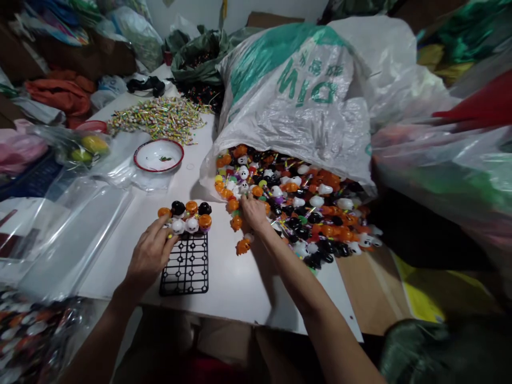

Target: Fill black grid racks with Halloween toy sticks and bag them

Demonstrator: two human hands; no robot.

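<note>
A black plastic grid rack (186,265) lies on the white table (224,277). Its far end carries two rows of small toy heads (188,216) in orange, black and white. My left hand (150,255) rests at the rack's left side, fingers bent around a white piece in the near row. My right hand (253,212) reaches into a heap of the same toys (296,202), which spills from a big white and green plastic sack (296,101). Its fingers are curled among the pieces; what they hold is hidden. Loose orange toys (242,246) lie beside my right wrist.
A white bowl with a red rim (158,155) stands behind the rack. Farther back lies a heap of thin coloured sticks (160,118). Clear plastic bags (60,224) cover the left. Another bag of toys (28,330) sits at the lower left. Full bags (448,165) crowd the right.
</note>
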